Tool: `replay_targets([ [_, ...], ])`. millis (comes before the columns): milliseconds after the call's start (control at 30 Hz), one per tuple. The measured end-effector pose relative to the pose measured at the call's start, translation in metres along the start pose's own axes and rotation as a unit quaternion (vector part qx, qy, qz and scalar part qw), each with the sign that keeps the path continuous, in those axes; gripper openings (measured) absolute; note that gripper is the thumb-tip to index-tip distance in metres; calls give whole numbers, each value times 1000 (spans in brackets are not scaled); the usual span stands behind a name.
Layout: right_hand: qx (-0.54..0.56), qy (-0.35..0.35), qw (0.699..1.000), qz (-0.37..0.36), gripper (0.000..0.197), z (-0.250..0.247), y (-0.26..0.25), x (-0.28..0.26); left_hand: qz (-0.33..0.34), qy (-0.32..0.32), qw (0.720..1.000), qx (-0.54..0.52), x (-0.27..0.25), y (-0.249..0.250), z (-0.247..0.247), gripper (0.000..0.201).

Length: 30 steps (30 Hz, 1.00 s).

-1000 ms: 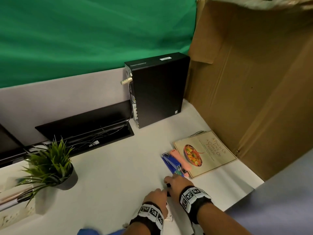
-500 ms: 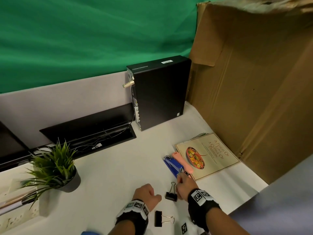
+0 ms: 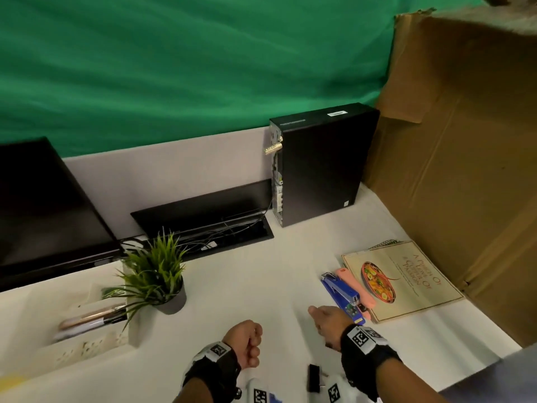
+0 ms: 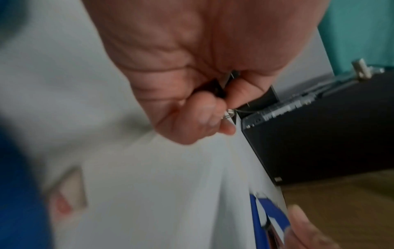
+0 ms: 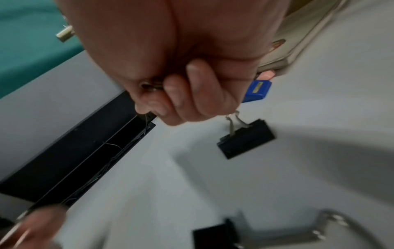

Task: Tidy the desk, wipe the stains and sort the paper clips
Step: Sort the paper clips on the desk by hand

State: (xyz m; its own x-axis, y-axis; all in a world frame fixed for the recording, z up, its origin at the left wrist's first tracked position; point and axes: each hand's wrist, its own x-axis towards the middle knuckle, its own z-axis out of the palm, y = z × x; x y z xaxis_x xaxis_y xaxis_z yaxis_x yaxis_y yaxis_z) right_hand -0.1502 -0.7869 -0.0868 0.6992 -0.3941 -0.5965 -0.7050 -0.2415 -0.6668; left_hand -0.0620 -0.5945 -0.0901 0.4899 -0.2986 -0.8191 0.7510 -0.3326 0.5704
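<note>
A person's left hand (image 3: 247, 343) hovers above the white desk (image 3: 238, 289), fisted around a black binder clip (image 4: 219, 89) glimpsed between curled fingers. The right hand (image 3: 328, 319), beside a blue stapler (image 3: 343, 295), dangles a second binder clip (image 5: 245, 139) by its wire handle; a third clip (image 3: 313, 378) lies on the desk near that wrist.

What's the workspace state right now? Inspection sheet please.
Surface: white desk, no stain discernible.
Job's things: one black binder clip lies on the desk near the right wrist.
Clutter: blue stapler, cookbook, potted plant, pen tray.
Grippers: left hand grips a binder clip; right hand holds another binder clip by its wire handle.
Cables: wires in the cable tray.
Surroundings: computer case, monitor, cardboard, green backdrop.
</note>
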Motion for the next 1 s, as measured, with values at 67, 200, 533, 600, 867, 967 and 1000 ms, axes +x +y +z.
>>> replay_targets([
  [67, -13, -26, 1000, -4, 41, 8, -17, 0, -13, 12, 1000, -12, -5, 0, -27, 32],
  [200, -133, -96, 986, 20, 47, 48, -68, -3, -27, 34, 998, -50, -17, 0, -85, 37],
  [533, -276, -193, 936, -106, 53, 201, -167, -10, 38, 139, 986, -90, -46, -10, -226, 27],
  [600, -265, -212, 932, -127, 54, 234, -184, -16, 64, 168, 980, -91, -52, -12, -252, 20],
  [867, -44, -212, 971, -104, 25, 338, -284, -16, 72, 166, 977, -108, -63, -18, -312, 17],
  [967, 7, -210, 974, -88, 19, 350, -318, -4, 90, 159, 976, -121, -67, -14, -326, 23],
  [1000, 3, -198, 976, -93, 11, 353, -326, 0, 88, 154, 977, -118, -71, -12, -331, 24],
])
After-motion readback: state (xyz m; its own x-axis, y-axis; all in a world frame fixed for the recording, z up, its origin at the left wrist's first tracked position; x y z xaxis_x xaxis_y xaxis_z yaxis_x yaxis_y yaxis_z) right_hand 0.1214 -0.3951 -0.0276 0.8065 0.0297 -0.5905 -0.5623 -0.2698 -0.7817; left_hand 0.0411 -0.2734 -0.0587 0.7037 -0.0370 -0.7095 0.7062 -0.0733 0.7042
